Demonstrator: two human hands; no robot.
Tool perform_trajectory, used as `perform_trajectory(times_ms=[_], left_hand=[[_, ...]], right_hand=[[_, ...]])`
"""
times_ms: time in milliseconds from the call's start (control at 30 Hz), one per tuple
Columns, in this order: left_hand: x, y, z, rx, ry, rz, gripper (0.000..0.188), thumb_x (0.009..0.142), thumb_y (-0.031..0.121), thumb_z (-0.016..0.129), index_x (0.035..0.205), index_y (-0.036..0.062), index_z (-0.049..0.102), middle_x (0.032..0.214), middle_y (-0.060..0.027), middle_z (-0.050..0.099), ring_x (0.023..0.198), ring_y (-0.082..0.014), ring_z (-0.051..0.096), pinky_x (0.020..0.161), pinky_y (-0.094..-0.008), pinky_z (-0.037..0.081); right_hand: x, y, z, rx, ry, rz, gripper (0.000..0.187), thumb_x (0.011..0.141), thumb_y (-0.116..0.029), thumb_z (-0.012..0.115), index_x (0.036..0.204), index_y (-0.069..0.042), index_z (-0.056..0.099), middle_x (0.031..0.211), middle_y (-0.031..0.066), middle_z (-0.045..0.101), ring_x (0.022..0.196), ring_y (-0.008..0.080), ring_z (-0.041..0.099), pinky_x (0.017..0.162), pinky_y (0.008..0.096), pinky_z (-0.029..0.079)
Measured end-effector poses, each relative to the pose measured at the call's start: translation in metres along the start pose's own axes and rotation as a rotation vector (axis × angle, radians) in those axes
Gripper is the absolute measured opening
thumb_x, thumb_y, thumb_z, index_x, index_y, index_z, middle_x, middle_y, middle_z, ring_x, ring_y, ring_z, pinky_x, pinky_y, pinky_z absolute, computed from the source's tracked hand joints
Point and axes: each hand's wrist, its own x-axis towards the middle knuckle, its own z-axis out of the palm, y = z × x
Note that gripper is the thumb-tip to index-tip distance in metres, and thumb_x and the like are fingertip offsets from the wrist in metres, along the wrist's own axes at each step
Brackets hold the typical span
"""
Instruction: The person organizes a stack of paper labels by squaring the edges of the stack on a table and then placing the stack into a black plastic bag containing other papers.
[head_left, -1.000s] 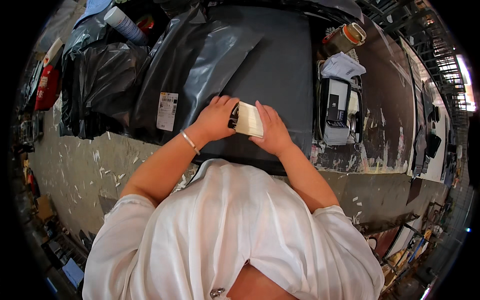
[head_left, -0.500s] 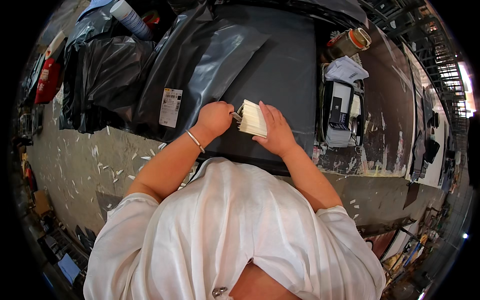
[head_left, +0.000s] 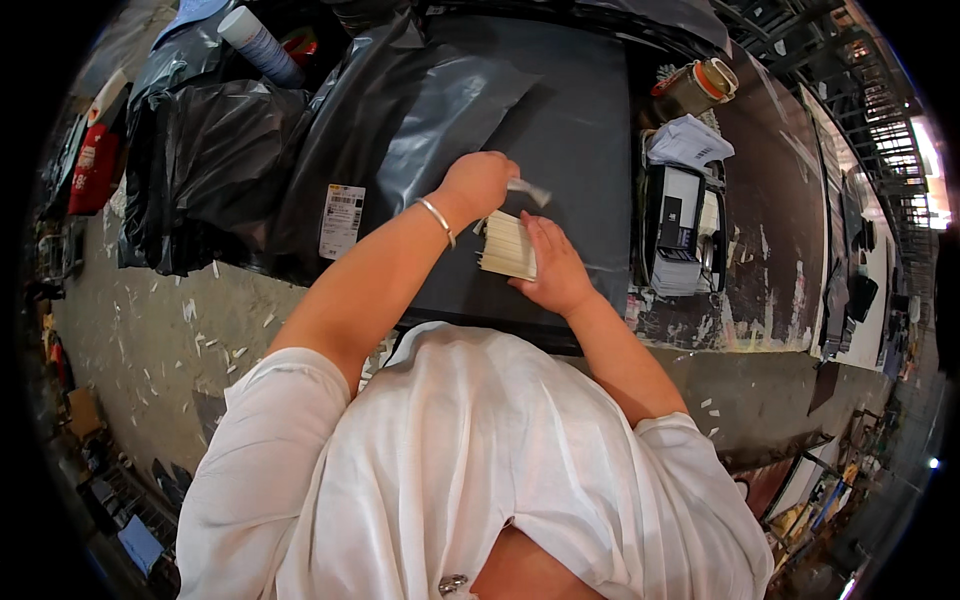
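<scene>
From the head camera we see the right hand point(head_left: 553, 272) gripping a stack of white labels point(head_left: 508, 246) over the grey poly mailer point(head_left: 560, 160). Just above the stack, the left hand point(head_left: 478, 183) pinches one label strip point(head_left: 528, 190). A label printer point(head_left: 678, 240) stands right of the stack.

The left hand point(head_left: 480, 183) has lifted off the pale stack of paper labels point(head_left: 508, 246), its fingers now pinching one small white slip point(head_left: 530, 190) above it.
</scene>
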Motion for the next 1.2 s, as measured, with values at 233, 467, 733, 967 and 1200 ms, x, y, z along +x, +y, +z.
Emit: perform_trajectory(times_ms=[233, 467, 733, 967, 1200], left_hand=[[0.01, -0.001, 0.002, 0.074, -0.438, 0.214, 0.029, 0.084, 0.001, 0.06, 0.104, 0.0104, 0.079, 0.107, -0.0141, 0.075, 0.098, -0.0359, 0.069, 0.087, -0.0435, 0.055], [-0.038, -0.002, -0.021, -0.249, -0.278, -0.141, 0.026, 0.076, 0.013, 0.072, 0.097, -0.0011, 0.073, 0.1, -0.0217, 0.073, 0.093, -0.0367, 0.07, 0.083, -0.0423, 0.056], [-0.059, -0.008, -0.001, 0.07, -0.154, -0.225, 0.016, 0.08, 0.011, 0.069, 0.093, 0.0032, 0.075, 0.092, -0.0193, 0.074, 0.088, -0.0386, 0.071, 0.082, -0.0477, 0.056], [-0.019, -0.01, -0.056, 0.272, 0.093, -0.163, 0.014, 0.085, 0.007, 0.063, 0.094, 0.0073, 0.075, 0.099, -0.018, 0.072, 0.098, -0.0368, 0.071, 0.085, -0.0474, 0.057], [-0.002, 0.003, -0.006, 0.266, -0.286, 0.174, 0.018, 0.086, 0.007, 0.064, 0.102, 0.0077, 0.073, 0.108, -0.016, 0.07, 0.099, -0.0354, 0.071, 0.087, -0.0458, 0.057]], right_hand=[[0.003, -0.021, -0.011, -0.292, 0.167, -0.035, 0.094, 0.063, -0.021, 0.088, 0.146, -0.007, 0.046, 0.138, 0.0172, 0.051, 0.132, 0.0368, 0.05, 0.111, 0.0466, 0.041], [0.004, -0.002, 0.002, -0.082, 0.045, 0.005, 0.087, 0.066, -0.019, 0.082, 0.143, -0.007, 0.043, 0.133, 0.0167, 0.053, 0.128, 0.0368, 0.051, 0.109, 0.0467, 0.043], [0.005, -0.001, 0.003, -0.099, 0.066, -0.057, 0.091, 0.064, -0.02, 0.085, 0.145, -0.007, 0.044, 0.137, 0.0178, 0.05, 0.129, 0.0384, 0.049, 0.111, 0.0472, 0.041], [0.006, 0.002, -0.004, -0.108, 0.01, -0.062, 0.095, 0.062, -0.023, 0.088, 0.145, -0.008, 0.045, 0.136, 0.0177, 0.05, 0.129, 0.0376, 0.049, 0.112, 0.0472, 0.04], [0.008, 0.001, -0.004, -0.126, 0.001, -0.027, 0.093, 0.063, -0.028, 0.088, 0.144, -0.01, 0.046, 0.137, 0.0153, 0.049, 0.131, 0.0348, 0.047, 0.112, 0.0467, 0.039]])
